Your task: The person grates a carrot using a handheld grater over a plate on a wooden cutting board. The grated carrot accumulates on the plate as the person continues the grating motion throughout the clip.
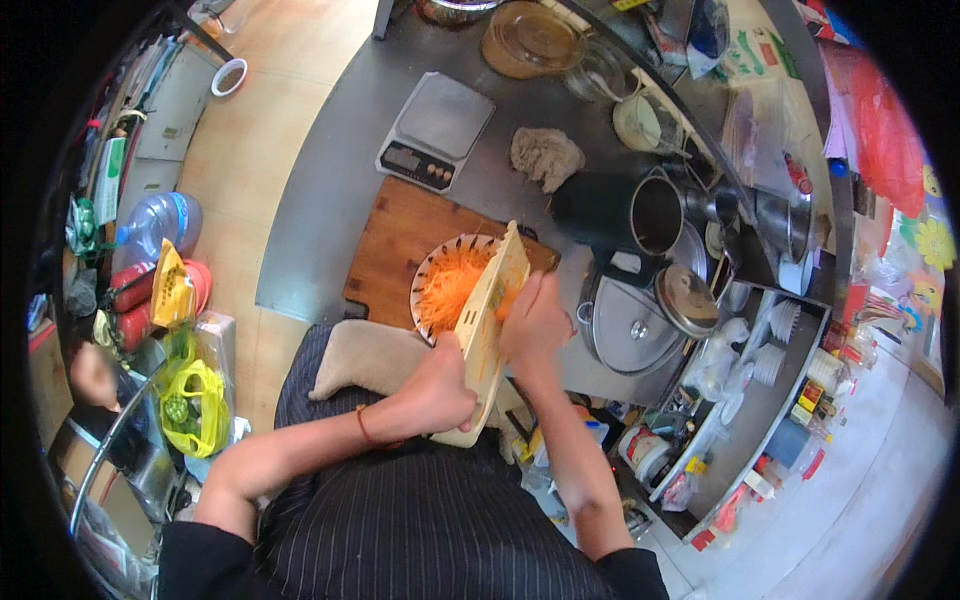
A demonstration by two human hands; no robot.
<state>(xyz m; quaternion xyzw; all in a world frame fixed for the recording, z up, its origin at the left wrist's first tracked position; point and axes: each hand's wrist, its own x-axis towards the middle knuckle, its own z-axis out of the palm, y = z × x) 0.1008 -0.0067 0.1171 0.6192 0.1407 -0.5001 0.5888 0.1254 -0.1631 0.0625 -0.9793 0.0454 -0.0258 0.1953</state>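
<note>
My left hand (442, 386) grips the lower end of a pale yellow plastic grater (480, 352). It leans on edge over a patterned plate (420, 266). Orange shreds, which look like carrot (450, 289), are heaped on that plate. Against the grater's right face, my right hand (534, 322) presses an orange piece (508, 302), mostly hidden by the fingers and slightly blurred. Under the plate is a wooden cutting board (397, 232). A beige cloth (367, 356) lies at the counter edge beside my left forearm.
Beyond the board stands a digital kitchen scale (442, 124), with a crumpled rag (547, 156) to its right. A dark cylindrical pot (615, 210) lies near a round metal lid (637, 326). Glass bowls (532, 41) line the back. A yellow plastic bag (195, 409) is at left.
</note>
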